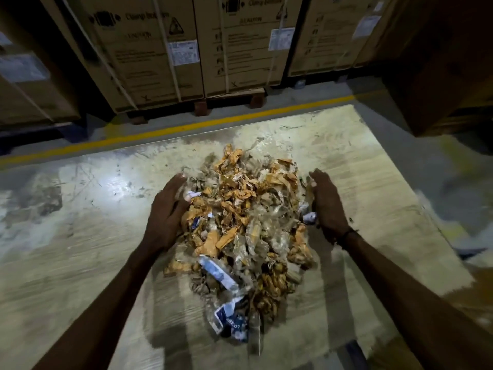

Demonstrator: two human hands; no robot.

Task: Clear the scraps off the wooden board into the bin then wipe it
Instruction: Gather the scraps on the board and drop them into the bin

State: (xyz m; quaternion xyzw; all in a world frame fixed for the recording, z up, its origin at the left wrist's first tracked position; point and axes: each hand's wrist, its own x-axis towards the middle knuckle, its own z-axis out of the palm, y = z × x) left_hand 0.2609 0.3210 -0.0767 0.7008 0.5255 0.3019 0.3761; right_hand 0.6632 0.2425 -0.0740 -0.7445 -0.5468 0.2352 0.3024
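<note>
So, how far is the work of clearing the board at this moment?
Early stage. Done: the scraps look gathered into one heap on the wooden board. In hand: the left hand and right hand, fingers straight, flank the heap, seemingly about to scoop it. Left: nothing looks binned yet, no bin is in view, and the board shows dust and stains, so wiping remains.

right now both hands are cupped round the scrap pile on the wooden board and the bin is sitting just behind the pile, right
Not quite. The head view shows no bin anywhere. Behind the scrap pile there is only more of the wooden board, a yellow floor line and strapped cardboard boxes. The rest holds: the left hand and the right hand flank the pile on the board.
</note>
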